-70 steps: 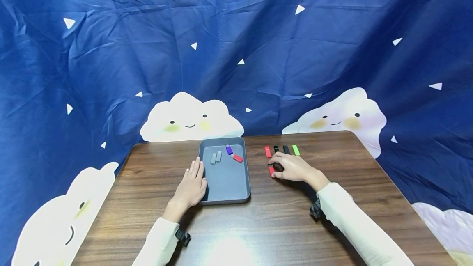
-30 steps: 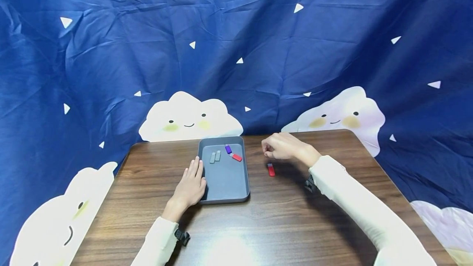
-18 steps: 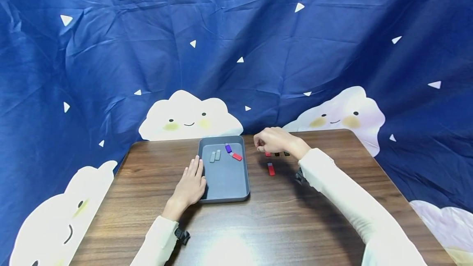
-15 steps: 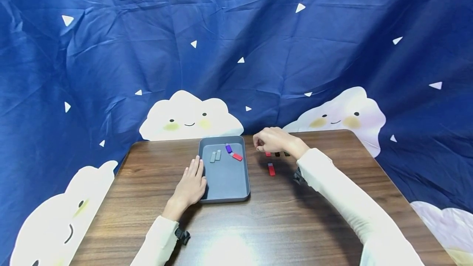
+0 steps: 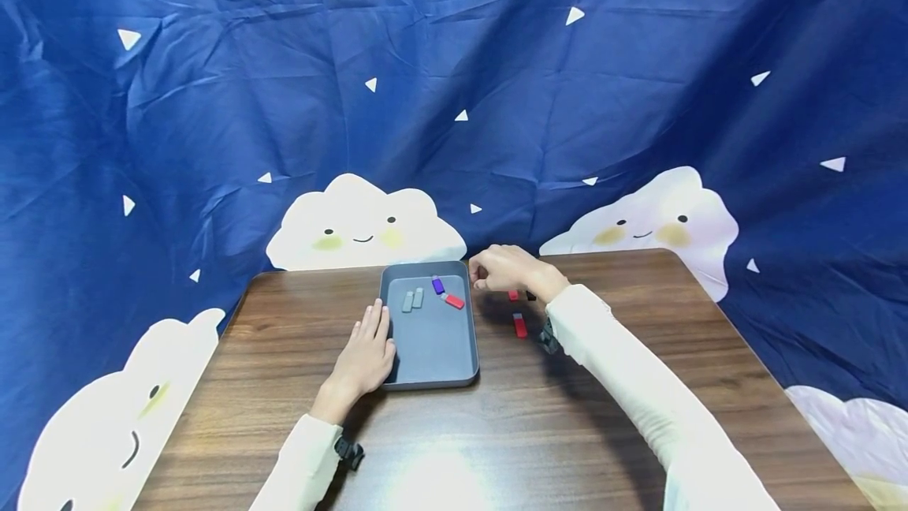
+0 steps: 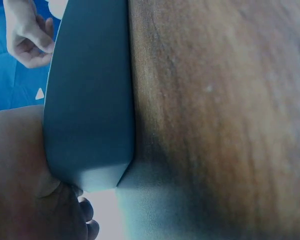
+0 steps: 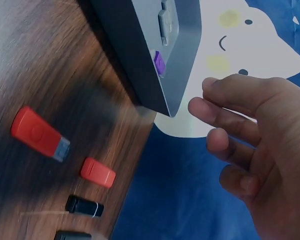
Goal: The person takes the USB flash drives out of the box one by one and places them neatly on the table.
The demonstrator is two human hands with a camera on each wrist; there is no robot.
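My left hand point(image 5: 365, 353) rests along the left wall of a dark grey tray point(image 5: 433, 378), fingers straight and pointing forward. My right hand point(image 5: 502, 268) hovers by the tray's far right corner; its loosely curled fingers hold nothing in the right wrist view. Inside the tray lie two grey USB sticks point(image 5: 418, 298), a purple one point(image 5: 437, 285) and a red one point(image 5: 454, 301). On the table to the right is another red USB stick point(image 5: 520, 326), its metal plug pointing away. Beyond it, a second red stick point(image 7: 98, 172) and a black one point(image 7: 84, 206) stand in a row, partly hidden by my right hand in the head view.
Another black stick point(image 7: 72, 235) shows at the lower edge of the right wrist view. The wooden table point(image 5: 603, 416) ends just behind the tray, against a blue curtain point(image 5: 426, 101) with white clouds.
My right hand has left the nearer red USB stick, which stays on the table. It rose and travelled left past the row to the tray's corner. The left hand has stayed put.
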